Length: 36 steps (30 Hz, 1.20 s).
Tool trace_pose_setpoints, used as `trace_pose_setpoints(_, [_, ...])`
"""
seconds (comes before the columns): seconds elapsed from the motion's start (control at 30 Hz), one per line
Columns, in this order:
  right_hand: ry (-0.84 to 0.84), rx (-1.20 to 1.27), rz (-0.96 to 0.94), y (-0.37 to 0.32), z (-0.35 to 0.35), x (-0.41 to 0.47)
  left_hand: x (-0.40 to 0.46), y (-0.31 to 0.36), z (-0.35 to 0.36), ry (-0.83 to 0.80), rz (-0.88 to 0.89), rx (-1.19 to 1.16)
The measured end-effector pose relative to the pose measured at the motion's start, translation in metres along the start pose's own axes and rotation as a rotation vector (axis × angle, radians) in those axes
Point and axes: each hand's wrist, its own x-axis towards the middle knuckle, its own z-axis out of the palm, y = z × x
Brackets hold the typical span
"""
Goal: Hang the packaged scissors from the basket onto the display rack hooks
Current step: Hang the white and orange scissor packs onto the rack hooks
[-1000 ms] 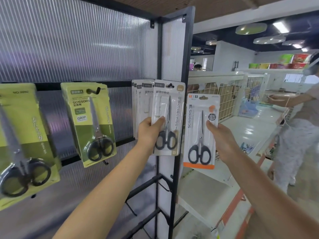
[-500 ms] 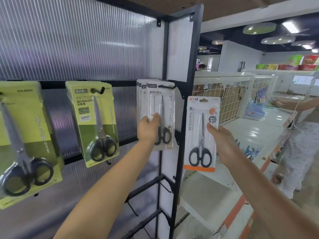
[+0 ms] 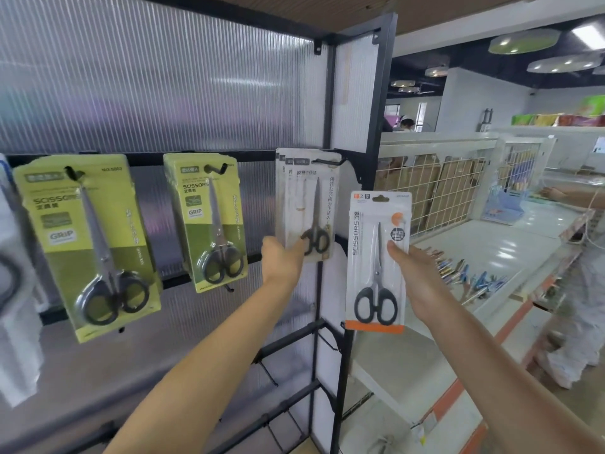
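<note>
A stack of white scissor packs hangs on a black hook at the right end of the display rack. My left hand holds the bottom of that stack, thumb on the front pack. My right hand grips a white pack of black-handled scissors with an orange bottom strip, held upright in the air to the right of the rack's black post. The basket is out of view.
Two hooks further left carry green scissor packs. Bare black hooks stick out lower on the rack. To the right stand white shelves with small goods and wire panels. A person stands at the far right.
The front white pack has slid back along the hook against the stack, my left hand following it. My right hand keeps the orange-strip pack in much the same place.
</note>
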Motion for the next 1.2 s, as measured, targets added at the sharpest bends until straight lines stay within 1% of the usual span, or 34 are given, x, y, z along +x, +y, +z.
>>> trace_pose_setpoints(0.07, [-0.018,0.007,0.014,0.004,0.001,-0.015,-0.026,-0.009,-0.009,-0.060,0.011,0.018])
trace_pose_setpoints(0.13, [-0.074,0.027,0.011,0.007,0.004,-0.032,-0.055,-0.017,-0.022,-0.137,0.042,-0.013])
trace_pose_setpoints(0.23, [-0.159,0.036,0.008,0.016,0.017,-0.065,-0.098,-0.027,-0.048,-0.233,0.040,-0.026])
trace_pose_setpoints(0.33, [-0.294,0.032,0.050,0.037,0.044,-0.098,-0.141,-0.046,-0.085,-0.255,0.018,-0.010])
trace_pose_setpoints(0.47, [-0.494,0.010,0.098,0.061,0.093,-0.154,-0.193,-0.083,-0.145,-0.138,-0.107,0.048])
trace_pose_setpoints(0.57, [-0.633,-0.020,0.126,0.071,0.126,-0.194,-0.218,-0.108,-0.191,-0.023,-0.203,0.031])
trace_pose_setpoints(0.67, [-0.753,-0.066,0.100,0.075,0.152,-0.222,-0.241,-0.125,-0.232,0.096,-0.205,0.057])
trace_pose_setpoints(0.8, [-0.834,-0.093,0.045,0.059,0.190,-0.244,-0.264,-0.143,-0.285,0.246,-0.218,0.106])
trace_pose_setpoints(0.97, [-0.920,-0.105,-0.099,0.029,0.264,-0.277,-0.275,-0.152,-0.366,0.340,-0.207,0.139])
trace_pose_setpoints(1.07, [-0.946,-0.109,-0.162,0.014,0.313,-0.304,-0.278,-0.155,-0.416,0.400,-0.213,0.130])
trace_pose_setpoints(1.2, [-0.966,-0.160,-0.255,0.005,0.372,-0.335,-0.274,-0.163,-0.477,0.434,-0.210,0.140])
